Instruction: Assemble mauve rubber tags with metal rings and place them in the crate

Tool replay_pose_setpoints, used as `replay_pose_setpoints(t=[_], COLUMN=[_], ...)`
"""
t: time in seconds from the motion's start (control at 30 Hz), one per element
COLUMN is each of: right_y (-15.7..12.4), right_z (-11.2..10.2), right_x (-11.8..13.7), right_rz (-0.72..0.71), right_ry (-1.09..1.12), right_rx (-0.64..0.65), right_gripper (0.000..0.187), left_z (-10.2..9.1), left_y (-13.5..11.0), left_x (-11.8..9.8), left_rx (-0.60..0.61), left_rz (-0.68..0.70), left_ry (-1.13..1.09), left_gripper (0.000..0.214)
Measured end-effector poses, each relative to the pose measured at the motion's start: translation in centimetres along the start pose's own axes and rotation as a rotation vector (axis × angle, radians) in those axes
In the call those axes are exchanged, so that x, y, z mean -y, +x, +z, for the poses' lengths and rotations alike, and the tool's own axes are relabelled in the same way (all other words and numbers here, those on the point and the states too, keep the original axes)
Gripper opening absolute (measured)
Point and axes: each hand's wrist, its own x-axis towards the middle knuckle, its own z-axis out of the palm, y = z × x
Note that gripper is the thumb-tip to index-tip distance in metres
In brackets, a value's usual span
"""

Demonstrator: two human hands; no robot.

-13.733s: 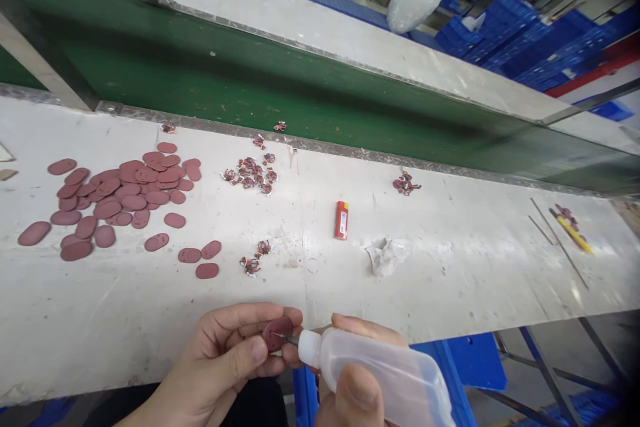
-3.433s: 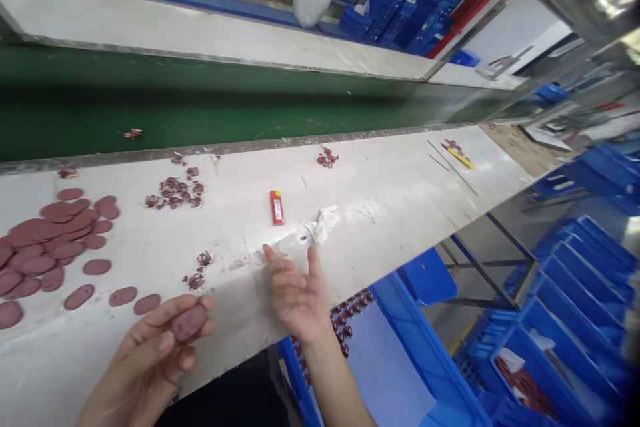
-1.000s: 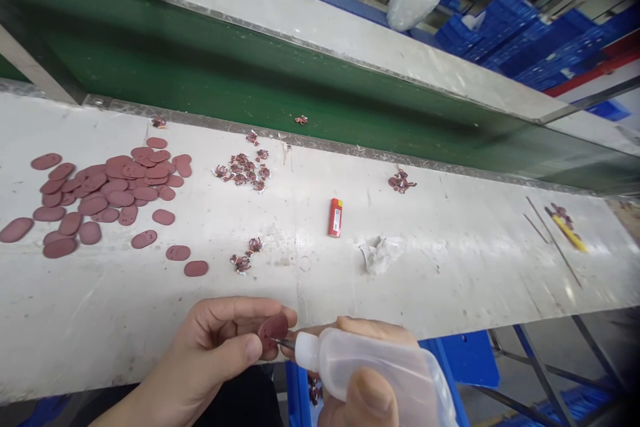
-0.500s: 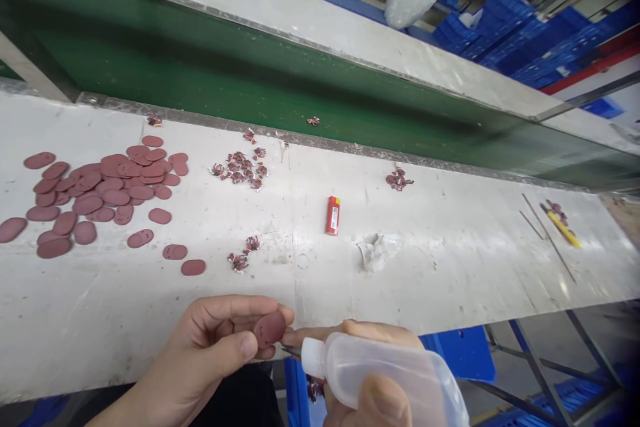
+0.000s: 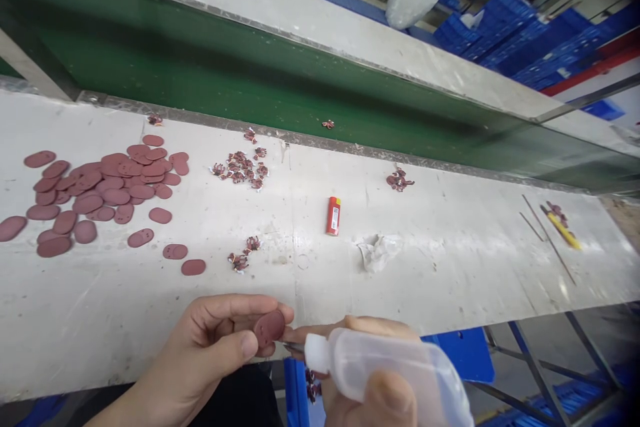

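Observation:
My left hand [image 5: 210, 347] pinches a small maroon oval piece [image 5: 269, 328] between thumb and fingers, just off the near edge of the white table [image 5: 450, 267]. My right hand [image 5: 370, 393] grips a clear squeeze bottle [image 5: 395, 373] with a white cap and a thin metal needle tip [image 5: 291, 346]. The needle tip sits just below and right of the oval piece. A pile of several maroon oval pieces [image 5: 100, 190] lies on the table at the left. Small dark red parts [image 5: 240, 168] lie in clusters further back.
A red lighter [image 5: 333, 215] and a crumpled white scrap [image 5: 377, 250] lie mid-table. A yellow tool and thin rods [image 5: 560, 230] rest at the right. The green conveyor belt [image 5: 225, 80] runs behind the table. Blue crates [image 5: 450, 353] stand below the near edge.
The bottle's needle tip has drawn slightly back and down from the oval piece. One small red part on the green belt has drifted to the right.

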Motion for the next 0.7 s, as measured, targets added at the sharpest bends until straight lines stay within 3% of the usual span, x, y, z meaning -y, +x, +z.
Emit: replay_pose_setpoints(t=[0.13, 0.23, 0.3, 0.43, 0.53, 0.63, 0.7], right_y=[3.4, 5.7, 6.7, 6.8, 5.4, 4.0, 4.6], right_z=[-0.9, -1.1, -1.3, -1.8, -2.8, -5.3, -7.5], right_x=[-1.2, -3.3, -5.2, -8.2, -8.6, -6.5, -3.8], right_rz=[0.399, 0.781, 0.921, 0.942, 0.962, 0.911, 0.73], right_ry=[0.419, 0.809, 0.976, 1.022, 1.013, 0.963, 0.766], right_rx=[0.09, 0.156, 0.198, 0.212, 0.251, 0.434, 0.595], right_gripper=[0.042, 0.04, 0.035, 0.038, 0.059, 0.081, 0.086], left_z=[-0.2, -0.3, -0.5, -0.9, -1.3, -1.7, -1.9], left_y=[0.1, 0.3, 0.4, 0.7, 0.8, 1.0, 1.1], left_x=[-0.1, -0.2, -0.2, -0.3, -0.7, -1.1, -1.4], left_rx=[0.016, 0.012, -0.038, -0.162, -0.236, -0.306, -0.344], left_rz=[0.074, 0.107, 0.098, 0.076, 0.081, 0.091, 0.116], left_ry=[0.006, 0.017, 0.016, -0.007, -0.013, -0.035, -0.056], left_gripper=[0.028, 0.027, 0.028, 0.035, 0.039, 0.042, 0.043])
